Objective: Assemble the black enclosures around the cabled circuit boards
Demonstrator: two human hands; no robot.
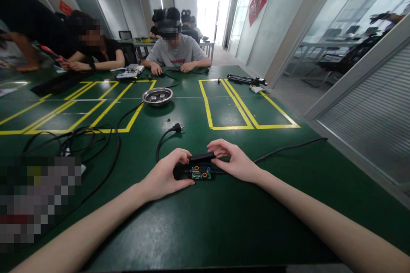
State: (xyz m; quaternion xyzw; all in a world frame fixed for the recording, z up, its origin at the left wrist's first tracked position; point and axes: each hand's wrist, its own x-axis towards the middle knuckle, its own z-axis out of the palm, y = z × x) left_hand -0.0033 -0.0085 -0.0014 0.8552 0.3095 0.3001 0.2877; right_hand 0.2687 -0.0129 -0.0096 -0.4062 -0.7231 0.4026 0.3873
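A small green circuit board [201,173] with two copper-wound coils lies in the lower half of a black casing on the table. Just behind it, a black casing cover [201,157] is raised and tilted between both hands. The fingers of my left hand [168,173] curl at the cover's left end, while its thumb reaches to the near left edge of the board's casing. My right hand [237,162] pinches the cover's right end between thumb and fingers. Black cord runs out on both sides of the casing, and the left one ends in a plug [177,127].
A metal bowl [147,98] with small metal parts stands beyond the plug. Tangled black cables [86,136] lie to the left. Yellow tape [232,128] marks rectangles on the green table. A black tool-like object [243,79] lies far right. A person in grey [182,51] sits opposite.
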